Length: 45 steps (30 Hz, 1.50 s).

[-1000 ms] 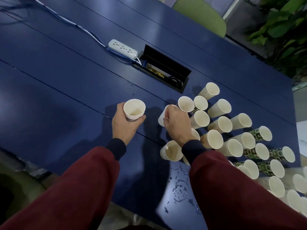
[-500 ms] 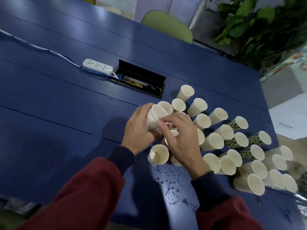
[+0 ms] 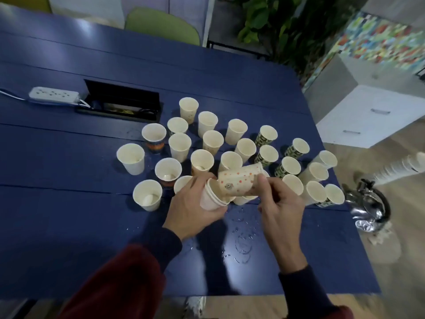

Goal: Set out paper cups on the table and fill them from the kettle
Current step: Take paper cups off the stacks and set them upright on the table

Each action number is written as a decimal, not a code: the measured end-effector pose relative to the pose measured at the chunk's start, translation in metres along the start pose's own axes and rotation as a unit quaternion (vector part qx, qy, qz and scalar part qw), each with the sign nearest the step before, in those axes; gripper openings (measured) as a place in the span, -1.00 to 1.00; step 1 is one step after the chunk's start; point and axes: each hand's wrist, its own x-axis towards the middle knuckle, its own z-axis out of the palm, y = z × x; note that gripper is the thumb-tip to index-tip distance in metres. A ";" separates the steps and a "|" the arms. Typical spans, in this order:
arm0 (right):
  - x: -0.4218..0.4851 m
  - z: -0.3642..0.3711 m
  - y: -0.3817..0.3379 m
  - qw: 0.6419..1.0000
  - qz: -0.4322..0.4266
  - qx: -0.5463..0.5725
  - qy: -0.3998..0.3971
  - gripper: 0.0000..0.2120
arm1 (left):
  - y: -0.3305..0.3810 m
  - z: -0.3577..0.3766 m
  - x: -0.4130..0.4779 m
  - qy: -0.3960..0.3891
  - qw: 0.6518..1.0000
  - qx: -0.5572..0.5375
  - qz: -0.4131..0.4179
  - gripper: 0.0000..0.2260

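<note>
Paper cup [image 3: 239, 180] has left the table [image 3: 69, 215], pinched sideways by right grip [image 3: 282, 210] against left grip's [image 3: 190, 210] clasped stack [image 3: 211, 200].

We found scene dim; overhead light left pale glare on table [image 3: 57, 215]; we noted soft focus, bowed edges, smeared blur at right.

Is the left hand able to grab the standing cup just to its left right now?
Probably not yet: the left hand grips a stack of cups. Otherwise only bare table lies between it and that cup.
</note>
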 end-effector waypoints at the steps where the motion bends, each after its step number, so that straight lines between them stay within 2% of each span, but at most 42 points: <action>1: -0.003 -0.014 0.010 1.000 0.015 -0.006 0.013 -0.75 | -0.001 0.010 -0.007 -0.004 1.000 -0.008 -0.014 -0.43; 6: -0.023 -0.060 0.071 0.993 0.059 -0.100 0.025 -0.82 | 0.001 0.051 -0.035 -0.028 0.995 -0.030 -0.092 -0.43; 8: -0.030 -0.062 0.099 0.986 0.076 -0.150 -0.022 -0.88 | -0.001 0.066 -0.044 -0.039 0.992 -0.024 -0.115 -0.44; 11: -0.044 -0.055 0.128 0.973 0.043 -0.199 -0.107 -0.95 | -0.004 0.082 -0.055 -0.059 0.988 -0.002 -0.145 -0.46; 13: -0.049 -0.050 0.135 0.967 0.021 -0.208 -0.147 -0.89 | -0.003 0.087 -0.059 -0.098 0.981 0.016 -0.166 -0.41; 16: -0.049 -0.050 0.136 0.964 0.006 -0.206 -0.170 -0.72 | -0.003 0.091 -0.063 -0.179 0.964 -0.008 -0.198 -0.41; 18: -0.053 -0.054 0.129 0.972 -0.015 -0.190 -0.138 -0.74 | -0.003 0.093 -0.067 -0.206 0.960 -0.011 -0.192 -0.42; 21: -0.063 -0.054 0.116 0.979 -0.008 -0.147 -0.143 -0.81 | 0.002 0.096 -0.069 -0.204 0.961 -0.020 -0.186 -0.42; 23: -0.071 -0.050 0.112 0.975 0.010 -0.122 -0.184 -0.69 | 0.007 0.098 -0.066 -0.204 0.963 -0.022 -0.175 -0.44; 25: -0.077 -0.046 0.113 0.975 0.010 -0.111 -0.193 -0.54 | 0.011 0.099 -0.060 -0.211 0.964 -0.015 -0.160 -0.45; 30: -0.075 -0.050 0.114 0.978 -0.010 -0.101 -0.183 -0.53 | 0.017 0.102 -0.054 -0.225 0.964 -0.001 -0.145 -0.44; 35: -0.071 -0.055 0.113 0.986 -0.014 -0.102 -0.131 -0.60 | 0.023 0.106 -0.049 -0.236 0.963 0.028 -0.125 -0.42; 38: -0.064 -0.071 0.114 0.994 0.007 -0.104 -0.046 -0.61 | 0.017 0.103 -0.051 -0.220 0.967 0.053 -0.119 -0.45; 42: -0.043 -0.110 0.124 0.988 0.052 -0.114 0.088 -0.60 | 0.006 0.096 -0.057 -0.142 0.979 0.009 -0.149 -0.50; 45: -0.037 -0.132 0.143 0.976 0.073 -0.161 0.126 -0.60 | -0.001 0.092 -0.053 -0.045 0.990 0.067 -0.118 -0.43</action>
